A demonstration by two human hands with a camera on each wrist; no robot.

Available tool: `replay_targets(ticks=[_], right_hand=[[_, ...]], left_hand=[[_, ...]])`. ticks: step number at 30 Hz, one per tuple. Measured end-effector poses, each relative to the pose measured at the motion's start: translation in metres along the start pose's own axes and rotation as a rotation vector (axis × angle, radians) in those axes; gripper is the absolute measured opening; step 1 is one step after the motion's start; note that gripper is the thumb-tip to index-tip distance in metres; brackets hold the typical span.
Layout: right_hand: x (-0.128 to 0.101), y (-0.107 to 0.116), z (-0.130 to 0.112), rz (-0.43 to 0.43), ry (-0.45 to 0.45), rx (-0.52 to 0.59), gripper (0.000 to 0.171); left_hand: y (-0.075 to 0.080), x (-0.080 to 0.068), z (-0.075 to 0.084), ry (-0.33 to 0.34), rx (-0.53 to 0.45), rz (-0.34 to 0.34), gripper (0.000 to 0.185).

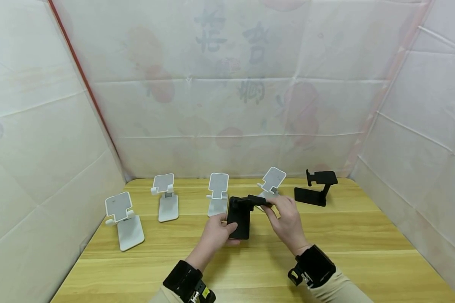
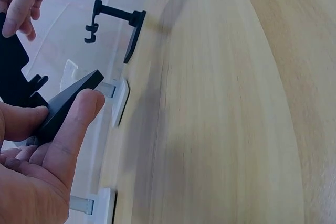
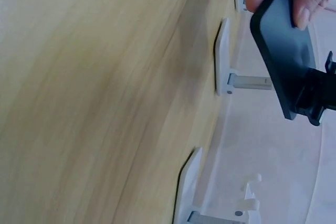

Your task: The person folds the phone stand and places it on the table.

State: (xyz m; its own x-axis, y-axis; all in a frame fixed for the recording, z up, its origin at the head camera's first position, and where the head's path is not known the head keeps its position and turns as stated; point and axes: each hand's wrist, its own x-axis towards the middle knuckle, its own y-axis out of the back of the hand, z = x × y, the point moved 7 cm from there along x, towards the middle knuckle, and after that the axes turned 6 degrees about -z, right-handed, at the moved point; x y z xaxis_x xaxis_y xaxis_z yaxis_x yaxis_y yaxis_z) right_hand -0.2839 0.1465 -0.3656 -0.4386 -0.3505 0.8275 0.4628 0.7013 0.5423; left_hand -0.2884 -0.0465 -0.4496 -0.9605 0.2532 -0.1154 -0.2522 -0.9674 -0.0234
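Observation:
A black folding phone stand is held above the middle of the wooden table. My left hand grips its flat base, thumb on the front face and fingers behind. My right hand pinches the stand's upper plate, which points right. In the left wrist view, my left hand clamps the black base, with my right hand at the top left. The right wrist view shows the black stand's base and the fingers of my left hand on it.
Several white phone stands stand in a row along the back and left of the table. A second black stand sits upright at the back right. White sheeting walls close in three sides.

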Motion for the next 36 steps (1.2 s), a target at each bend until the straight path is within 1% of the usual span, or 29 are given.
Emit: replay_targets(ticks=[5,10,16,21,24,27,29,36], right_hand=[[0.004,0.004,-0.004,0.017,0.036,0.000,0.028],[0.008,0.006,-0.008,0.015,0.058,0.003,0.027],[0.011,0.006,-0.009,0.001,0.057,-0.005,0.027],[0.012,0.005,-0.013,-0.009,0.065,-0.019,0.026],[0.011,0.003,-0.018,-0.026,0.109,-0.016,0.024],[0.009,0.000,-0.022,-0.049,0.156,-0.004,0.019],[0.006,-0.001,-0.024,-0.058,0.171,0.008,0.016],[0.005,-0.002,-0.023,-0.064,0.173,0.016,0.010]], left_hand=[[0.004,0.001,-0.002,0.009,0.018,0.018,0.031],[0.006,0.001,-0.002,0.012,0.023,0.025,0.031],[0.007,0.001,-0.003,0.008,0.019,0.024,0.031],[0.007,0.000,-0.004,0.022,-0.010,0.033,0.030],[0.007,-0.001,-0.004,0.030,-0.039,0.040,0.031],[0.007,-0.001,-0.002,0.015,-0.067,0.034,0.033],[0.006,-0.002,-0.001,0.004,-0.084,0.025,0.034],[0.006,-0.002,0.000,-0.018,-0.093,0.005,0.034]])
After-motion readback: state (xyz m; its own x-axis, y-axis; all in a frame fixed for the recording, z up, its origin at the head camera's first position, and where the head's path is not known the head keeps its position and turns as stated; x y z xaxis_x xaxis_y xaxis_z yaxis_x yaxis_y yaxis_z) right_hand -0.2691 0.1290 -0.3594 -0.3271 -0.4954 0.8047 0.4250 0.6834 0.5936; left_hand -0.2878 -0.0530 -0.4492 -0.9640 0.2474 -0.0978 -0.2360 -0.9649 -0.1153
